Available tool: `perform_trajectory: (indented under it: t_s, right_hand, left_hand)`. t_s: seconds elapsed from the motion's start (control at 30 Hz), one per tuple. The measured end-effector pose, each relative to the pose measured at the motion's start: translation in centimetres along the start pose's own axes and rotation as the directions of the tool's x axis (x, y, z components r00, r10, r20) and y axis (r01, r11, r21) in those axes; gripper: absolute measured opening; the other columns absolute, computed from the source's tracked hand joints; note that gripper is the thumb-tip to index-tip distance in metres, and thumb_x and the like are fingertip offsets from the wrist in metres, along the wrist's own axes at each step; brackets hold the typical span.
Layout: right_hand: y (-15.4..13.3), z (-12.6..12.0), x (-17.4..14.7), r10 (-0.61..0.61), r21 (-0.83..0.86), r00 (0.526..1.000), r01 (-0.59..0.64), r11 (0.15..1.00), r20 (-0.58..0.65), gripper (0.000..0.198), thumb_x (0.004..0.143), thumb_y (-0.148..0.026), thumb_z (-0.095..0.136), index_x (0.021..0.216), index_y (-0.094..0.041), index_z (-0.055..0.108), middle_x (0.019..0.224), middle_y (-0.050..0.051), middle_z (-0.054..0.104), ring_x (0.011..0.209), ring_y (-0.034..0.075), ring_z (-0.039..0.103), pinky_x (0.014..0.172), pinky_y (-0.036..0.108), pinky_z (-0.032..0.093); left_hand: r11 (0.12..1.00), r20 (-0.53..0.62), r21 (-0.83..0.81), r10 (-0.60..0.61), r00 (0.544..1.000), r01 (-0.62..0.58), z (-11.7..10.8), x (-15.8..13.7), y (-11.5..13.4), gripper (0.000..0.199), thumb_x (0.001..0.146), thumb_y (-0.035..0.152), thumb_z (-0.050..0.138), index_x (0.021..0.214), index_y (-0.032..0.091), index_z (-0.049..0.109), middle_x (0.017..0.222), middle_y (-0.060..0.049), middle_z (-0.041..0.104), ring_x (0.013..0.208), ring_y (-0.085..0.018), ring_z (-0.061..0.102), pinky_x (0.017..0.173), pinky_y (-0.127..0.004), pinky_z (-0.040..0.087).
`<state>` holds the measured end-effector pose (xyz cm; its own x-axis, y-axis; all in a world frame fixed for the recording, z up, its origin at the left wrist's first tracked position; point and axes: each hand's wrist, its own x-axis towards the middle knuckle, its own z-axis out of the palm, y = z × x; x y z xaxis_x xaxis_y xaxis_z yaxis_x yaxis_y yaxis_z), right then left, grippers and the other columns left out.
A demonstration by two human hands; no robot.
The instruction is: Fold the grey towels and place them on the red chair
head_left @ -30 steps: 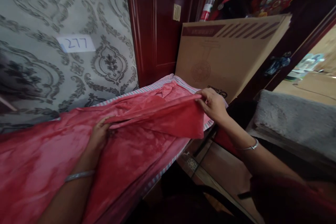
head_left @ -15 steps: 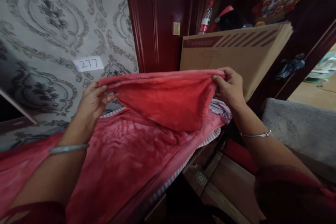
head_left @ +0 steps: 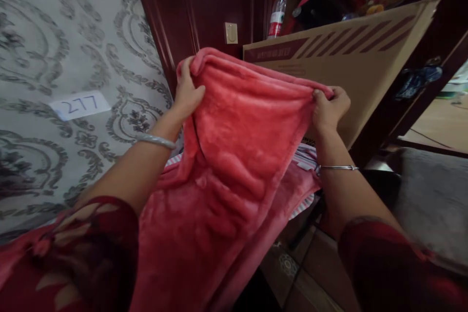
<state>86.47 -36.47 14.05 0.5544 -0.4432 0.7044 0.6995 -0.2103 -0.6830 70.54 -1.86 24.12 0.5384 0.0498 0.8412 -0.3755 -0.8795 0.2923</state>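
A plush red-pink blanket (head_left: 234, 141) is raised in front of me, its upper edge stretched between both hands. My left hand (head_left: 188, 87) is closed around the upper left part of that edge. At the upper right corner, my right hand (head_left: 329, 107) pinches the fabric with the thumb toward me. The lower part of the blanket trails down in folds over more red-pink cloth. Striped bedding (head_left: 303, 204) peeks out beneath it along the right side.
Behind the blanket a large cardboard box (head_left: 351, 73) leans by a dark red cabinet (head_left: 215, 0). A red-capped bottle (head_left: 278, 12) stands behind the box's top edge. A grey furry cover (head_left: 431, 200) lies at the right. Patterned wallpaper bears a paper label (head_left: 80, 105) marked 277.
Both hands have shifted right, the left one also rising well up. The blanket's edge now slopes down to the right, and more of its folded surface is lifted. The camera view has turned slightly.
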Motion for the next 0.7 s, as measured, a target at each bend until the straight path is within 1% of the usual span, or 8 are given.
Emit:
perform_trajectory:
  t_s: [0.1,0.23,0.3,0.4,0.47,0.57,0.63,0.7]
  right_hand:
    - [3.9,0.7,-1.6,0.035,-0.102,0.996,-0.044,0.994,-0.087,0.013,0.080,-0.033,0.058,0.082,-0.021,0.055,0.076,-0.001,0.052,0.073,0.017,0.051,0.069,0.031,0.047]
    - [9.0,0.3,-4.3,0.095,-0.180,0.987,-0.117,0.977,-0.128,0.014,0.078,-0.035,0.057,0.080,-0.022,0.054,0.076,-0.001,0.052,0.072,0.018,0.051,0.073,0.035,0.048]
    - [11.2,-0.2,-5.4,0.125,-0.211,0.983,-0.152,0.966,-0.138,0.013,0.076,-0.036,0.057,0.080,-0.023,0.054,0.076,-0.001,0.053,0.073,0.019,0.051,0.076,0.037,0.049]
    - [13.8,-0.9,-7.0,0.172,-0.243,0.976,-0.200,0.949,-0.133,0.016,0.074,-0.036,0.056,0.083,-0.023,0.055,0.077,-0.001,0.055,0.075,0.020,0.053,0.081,0.040,0.050]
    - [15.1,-1.4,-7.9,0.201,-0.254,0.971,-0.229,0.940,-0.130,0.018,0.074,-0.037,0.056,0.084,-0.022,0.056,0.078,-0.001,0.055,0.076,0.020,0.054,0.081,0.040,0.050]
    - [16.8,-2.3,-9.2,0.259,-0.294,0.957,-0.286,0.912,-0.128,0.021,0.072,-0.039,0.057,0.084,-0.022,0.058,0.076,-0.002,0.055,0.072,0.019,0.052,0.079,0.039,0.050]
    - [17.7,-2.8,-10.1,0.324,-0.345,0.936,-0.352,0.870,-0.140,0.020,0.069,-0.038,0.060,0.082,-0.022,0.058,0.072,-0.003,0.055,0.068,0.019,0.050,0.076,0.039,0.049]
    - [18.4,-3.4,-11.0,0.413,-0.388,0.901,-0.432,0.814,-0.137,0.019,0.067,-0.038,0.062,0.077,-0.023,0.057,0.066,-0.003,0.053,0.063,0.018,0.047,0.071,0.038,0.048]
  left_hand:
    - [0.995,0.024,0.097,0.011,1.000,-0.013,4.9,2.6,-1.6,0.072,0.094,0.030,0.062,0.156,0.017,0.027,0.163,-0.012,0.034,0.153,-0.027,0.026,0.127,-0.048,0.020]
    - [0.990,0.095,0.140,0.008,0.995,-0.021,11.7,3.1,-5.1,0.079,0.089,0.031,0.070,0.157,0.022,0.029,0.157,-0.012,0.040,0.152,-0.034,0.025,0.125,-0.054,0.022]
    - [0.993,0.173,0.120,-0.012,0.985,-0.009,14.9,2.2,-7.1,0.075,0.088,0.028,0.069,0.154,0.026,0.034,0.152,-0.010,0.046,0.150,-0.035,0.029,0.124,-0.054,0.026]
    - [0.985,0.274,0.139,-0.138,0.952,0.103,19.1,-0.1,-9.5,0.073,0.085,0.020,0.066,0.153,0.026,0.039,0.150,-0.011,0.050,0.147,-0.035,0.034,0.122,-0.052,0.031]
    - [0.972,0.312,0.164,-0.212,0.926,0.167,21.4,-1.8,-10.5,0.075,0.083,0.016,0.062,0.154,0.022,0.038,0.152,-0.014,0.049,0.146,-0.035,0.035,0.121,-0.051,0.032]
    - [0.964,0.353,0.175,-0.252,0.901,0.201,24.2,-4.3,-11.4,0.076,0.083,0.012,0.057,0.155,0.020,0.036,0.153,-0.015,0.049,0.146,-0.034,0.037,0.121,-0.052,0.032]
    - [0.952,0.437,0.173,-0.304,0.846,0.253,25.7,-5.8,-11.8,0.077,0.081,0.011,0.057,0.155,0.020,0.038,0.152,-0.015,0.050,0.145,-0.033,0.040,0.120,-0.049,0.034]
    - [0.926,0.567,0.174,-0.373,0.734,0.336,26.7,-7.0,-12.2,0.080,0.079,0.010,0.062,0.155,0.017,0.039,0.149,-0.017,0.054,0.141,-0.033,0.046,0.117,-0.046,0.038]
